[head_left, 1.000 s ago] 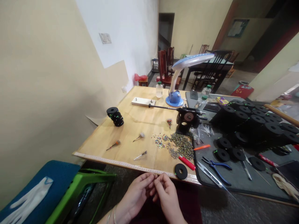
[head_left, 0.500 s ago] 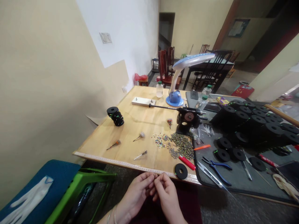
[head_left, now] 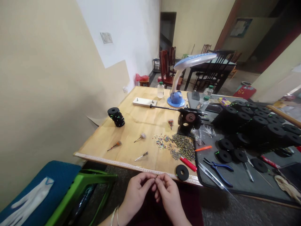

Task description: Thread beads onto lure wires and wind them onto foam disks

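My left hand [head_left: 137,193] and my right hand [head_left: 168,194] meet just below the front edge of the wooden table [head_left: 131,125]. Both pinch thumb and fingers together at one point between them, on something too small to make out. A black foam disc [head_left: 182,172] lies on the table edge just above my right hand. A red-handled tool [head_left: 188,164] and a pile of small metal pieces and coloured beads [head_left: 178,146] lie a little farther in.
A black hand-crank device [head_left: 189,121] stands mid-table behind a blue desk lamp [head_left: 178,91]. Blue pliers [head_left: 218,166] and snips lie on a grey mat [head_left: 235,179] with several black discs [head_left: 254,125]. A stack of discs [head_left: 116,117] stands at left. A green stool [head_left: 80,194] is below left.
My hands stay in place; the fingers have curled tighter into a pinch and the left hand has shifted slightly down.
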The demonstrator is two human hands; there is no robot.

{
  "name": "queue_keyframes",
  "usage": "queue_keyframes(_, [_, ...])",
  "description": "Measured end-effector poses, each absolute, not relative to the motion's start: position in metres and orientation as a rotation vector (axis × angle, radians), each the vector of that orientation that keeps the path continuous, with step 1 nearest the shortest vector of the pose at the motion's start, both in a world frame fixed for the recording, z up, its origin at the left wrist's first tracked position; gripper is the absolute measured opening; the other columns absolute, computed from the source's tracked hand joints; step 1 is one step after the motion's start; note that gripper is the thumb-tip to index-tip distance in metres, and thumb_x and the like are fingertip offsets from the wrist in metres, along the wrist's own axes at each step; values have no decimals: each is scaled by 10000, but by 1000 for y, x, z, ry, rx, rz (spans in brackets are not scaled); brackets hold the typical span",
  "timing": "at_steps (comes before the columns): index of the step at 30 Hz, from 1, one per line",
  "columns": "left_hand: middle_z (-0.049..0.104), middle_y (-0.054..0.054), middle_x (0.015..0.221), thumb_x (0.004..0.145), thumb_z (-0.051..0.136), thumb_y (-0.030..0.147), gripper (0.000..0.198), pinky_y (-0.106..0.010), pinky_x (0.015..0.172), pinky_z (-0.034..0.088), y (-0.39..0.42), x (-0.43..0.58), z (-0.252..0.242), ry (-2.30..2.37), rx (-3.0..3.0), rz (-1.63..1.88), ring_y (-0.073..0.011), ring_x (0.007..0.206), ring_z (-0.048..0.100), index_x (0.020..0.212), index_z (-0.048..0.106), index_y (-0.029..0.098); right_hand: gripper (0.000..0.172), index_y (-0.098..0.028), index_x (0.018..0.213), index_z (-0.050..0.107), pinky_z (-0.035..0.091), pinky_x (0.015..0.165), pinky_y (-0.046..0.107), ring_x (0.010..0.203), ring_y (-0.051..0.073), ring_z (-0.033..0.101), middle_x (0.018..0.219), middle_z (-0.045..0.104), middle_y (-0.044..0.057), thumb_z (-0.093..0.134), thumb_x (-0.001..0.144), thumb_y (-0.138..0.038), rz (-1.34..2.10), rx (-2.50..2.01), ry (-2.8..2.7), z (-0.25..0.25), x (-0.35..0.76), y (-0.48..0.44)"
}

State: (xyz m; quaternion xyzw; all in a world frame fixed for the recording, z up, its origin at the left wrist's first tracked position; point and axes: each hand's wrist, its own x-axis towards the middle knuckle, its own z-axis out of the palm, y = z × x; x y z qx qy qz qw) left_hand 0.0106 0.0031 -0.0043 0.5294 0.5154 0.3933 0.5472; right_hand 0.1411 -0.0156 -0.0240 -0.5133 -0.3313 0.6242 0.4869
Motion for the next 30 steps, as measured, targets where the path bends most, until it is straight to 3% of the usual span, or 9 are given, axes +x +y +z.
queue_keyframes(4, [756,-54,830,804,623,269,140,-272,777,499,1,9,-3,1251,1435,959,-209,787,665,798,744,200,488,-163,704,519,327,334,147,348,54,419,516,544,-39,622,727,-640,1513,-1295,-869,-25,143,-14])
queue_keyframes(10, [737,-67,755,797,645,293,163,-272,728,493,6,10,-1,1166,1243,864,-217,736,650,790,732,156,333,-184,718,495,312,390,179,395,83,410,513,505,-46,542,858,-483,1388,-1346,-1092,-25,147,-17])
queue_keyframes(15, [667,-36,636,769,686,314,212,-235,648,444,9,7,5,1179,1199,932,-176,645,576,638,675,147,216,-194,692,535,380,529,227,517,137,498,581,566,-8,511,887,-286,1080,-1354,-1484,-13,150,-19])
queue_keyframes(17, [634,-19,633,768,691,322,217,-224,643,427,9,6,8,1147,1173,964,-158,641,551,640,646,152,183,-196,713,555,378,535,228,533,146,517,609,587,2,500,882,-241,1025,-1352,-1563,-8,150,-18])
queue_keyframes(20, [564,18,584,798,657,375,247,-196,499,351,10,3,12,1060,1007,939,-105,517,460,689,597,162,163,-199,733,567,383,558,226,568,155,544,655,611,13,486,874,-189,968,-1344,-1640,-5,151,-16])
queue_keyframes(30, [461,50,629,763,733,272,266,-135,446,269,21,-16,28,686,412,901,-34,494,387,712,501,153,149,-200,788,611,381,607,258,659,181,550,710,619,37,500,881,-171,590,-1295,-2015,6,159,-2])
